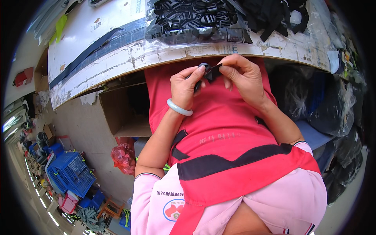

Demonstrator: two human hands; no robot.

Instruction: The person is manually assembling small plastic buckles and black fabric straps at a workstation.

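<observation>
Just in front of the table edge, my left hand (185, 84), with a pale bangle on its wrist, is closed on a black plastic buckle (203, 67). My right hand (244, 78) pinches the end of a short black strap (215, 71) between thumb and forefinger. The strap meets the buckle between the two hands; whether it is threaded through cannot be made out. Both hands are held over the red apron (211, 105). Beyond them on the table lies a clear plastic bag (188, 37) full of similar black buckles (192, 15).
A long black strap (84, 56) lies on the worn white tabletop (129, 56) at left. More black straps (274, 19) are heaped at far right. Under the table stand a cardboard box (129, 127) and dark plastic bags (333, 105). Blue crates (72, 172) stand on the floor at left.
</observation>
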